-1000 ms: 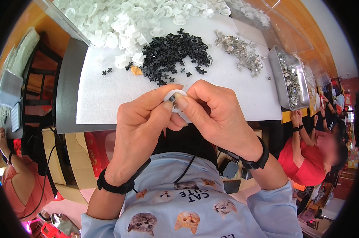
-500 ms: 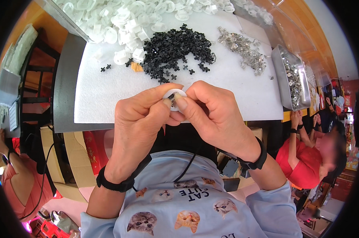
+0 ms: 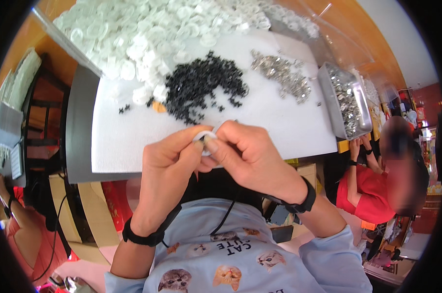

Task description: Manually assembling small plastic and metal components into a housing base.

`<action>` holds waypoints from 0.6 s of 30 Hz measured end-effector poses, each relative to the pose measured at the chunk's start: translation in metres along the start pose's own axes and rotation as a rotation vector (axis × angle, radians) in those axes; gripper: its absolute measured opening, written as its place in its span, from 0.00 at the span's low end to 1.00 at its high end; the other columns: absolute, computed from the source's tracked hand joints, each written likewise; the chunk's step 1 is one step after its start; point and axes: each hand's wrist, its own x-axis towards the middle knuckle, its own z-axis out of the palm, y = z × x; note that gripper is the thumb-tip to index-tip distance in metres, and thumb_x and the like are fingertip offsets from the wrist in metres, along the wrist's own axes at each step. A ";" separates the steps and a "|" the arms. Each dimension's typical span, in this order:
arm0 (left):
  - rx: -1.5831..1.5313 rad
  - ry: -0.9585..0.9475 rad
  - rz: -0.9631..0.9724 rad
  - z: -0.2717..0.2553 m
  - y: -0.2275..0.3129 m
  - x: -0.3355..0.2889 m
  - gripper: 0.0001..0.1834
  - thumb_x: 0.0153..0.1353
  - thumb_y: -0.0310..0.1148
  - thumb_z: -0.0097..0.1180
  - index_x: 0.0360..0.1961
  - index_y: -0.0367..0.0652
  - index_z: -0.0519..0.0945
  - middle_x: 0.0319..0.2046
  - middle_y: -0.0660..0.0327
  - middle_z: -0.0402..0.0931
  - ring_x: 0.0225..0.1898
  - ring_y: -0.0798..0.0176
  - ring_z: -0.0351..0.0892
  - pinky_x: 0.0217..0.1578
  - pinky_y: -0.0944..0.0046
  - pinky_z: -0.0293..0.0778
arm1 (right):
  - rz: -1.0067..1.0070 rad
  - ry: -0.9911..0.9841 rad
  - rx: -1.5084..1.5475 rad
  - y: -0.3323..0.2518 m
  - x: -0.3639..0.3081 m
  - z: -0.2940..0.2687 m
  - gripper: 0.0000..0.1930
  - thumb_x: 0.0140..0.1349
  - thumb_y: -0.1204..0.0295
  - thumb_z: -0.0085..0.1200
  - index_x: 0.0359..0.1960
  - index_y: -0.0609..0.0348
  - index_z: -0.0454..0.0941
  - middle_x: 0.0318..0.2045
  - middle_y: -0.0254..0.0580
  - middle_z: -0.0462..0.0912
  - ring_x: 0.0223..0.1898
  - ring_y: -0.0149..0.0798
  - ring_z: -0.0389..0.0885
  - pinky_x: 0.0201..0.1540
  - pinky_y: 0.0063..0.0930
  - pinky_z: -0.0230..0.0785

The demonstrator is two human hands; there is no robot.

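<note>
A small white round plastic piece (image 3: 202, 134) is pinched between my two hands above the near part of the white sheet. My left hand (image 3: 171, 155) grips its left side with thumb and fingers. My right hand (image 3: 247, 150) closes on the right side, its thumb lying across the face of the piece. Something dark shows in the middle of it, mostly covered by my thumbs. Beyond my hands lies a heap of small black cross-shaped pieces (image 3: 194, 83). Small shiny metal pieces (image 3: 284, 78) are spread to the right of that heap.
White plastic pieces (image 3: 118, 31) are heaped at the far left behind a clear edge. A metal tray (image 3: 330, 101) of metal parts stands at the right. An orange bit (image 3: 159, 107) lies beside the black heap. Co-workers sit on both sides, one in a red top (image 3: 365, 193).
My view has shifted, so the table and heaps sit lower in the picture. Both hands keep their pinch on the white piece. The co-worker at the right has raised their head.
</note>
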 end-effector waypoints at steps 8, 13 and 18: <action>-0.009 0.045 0.141 0.000 0.023 -0.021 0.19 0.62 0.20 0.48 0.55 0.31 0.71 0.43 0.54 0.77 0.33 0.68 0.80 0.34 0.71 0.76 | 0.039 0.051 -0.017 -0.023 0.000 -0.056 0.13 0.64 0.70 0.52 0.23 0.63 0.70 0.14 0.30 0.68 0.15 0.26 0.60 0.18 0.22 0.54; 0.152 0.186 0.725 -0.014 0.072 -0.084 0.14 0.64 0.29 0.44 0.45 0.30 0.73 0.36 0.53 0.74 0.29 0.66 0.75 0.32 0.70 0.71 | 0.078 0.340 -0.111 -0.060 0.031 -0.146 0.12 0.65 0.63 0.51 0.25 0.55 0.75 0.15 0.24 0.69 0.16 0.17 0.64 0.18 0.13 0.54; -0.111 0.021 1.070 -0.006 0.098 -0.104 0.11 0.63 0.31 0.49 0.45 0.41 0.76 0.40 0.58 0.74 0.39 0.63 0.70 0.38 0.68 0.68 | 0.082 0.622 -0.325 -0.043 0.050 -0.230 0.12 0.64 0.61 0.52 0.32 0.57 0.75 0.19 0.26 0.72 0.17 0.18 0.65 0.18 0.13 0.56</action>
